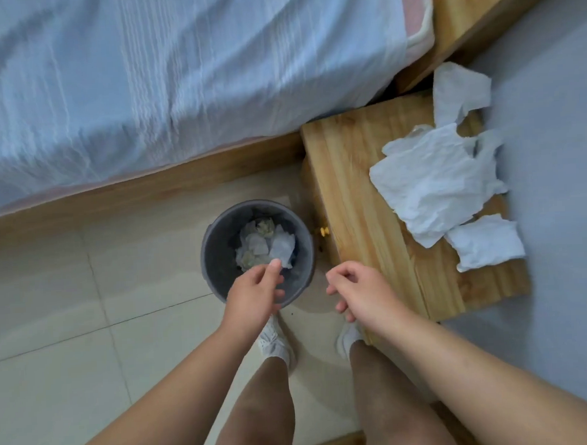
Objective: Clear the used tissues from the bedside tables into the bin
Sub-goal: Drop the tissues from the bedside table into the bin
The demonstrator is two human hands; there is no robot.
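Note:
A round grey bin (215,257) stands on the floor tiles between the bed and the wooden bedside table (358,185). Several crumpled tissues lie inside it. My left hand (255,292) hovers over the bin's near rim, and its thumb and fingertips pinch a white tissue (282,248) that hangs above the opening. My right hand (360,290) floats beside the bin with loosely curled fingers and holds nothing. On the table lie three white tissues: a large crumpled one (433,184), a smaller one (487,242) near the front corner, and another tissue (458,87) at the back.
The bed with a pale blue sheet (175,75) and a wooden frame (130,193) fills the upper left. A brass drawer knob (324,232) sticks out of the table toward the bin. My feet in white shoes (274,342) stand just behind the bin.

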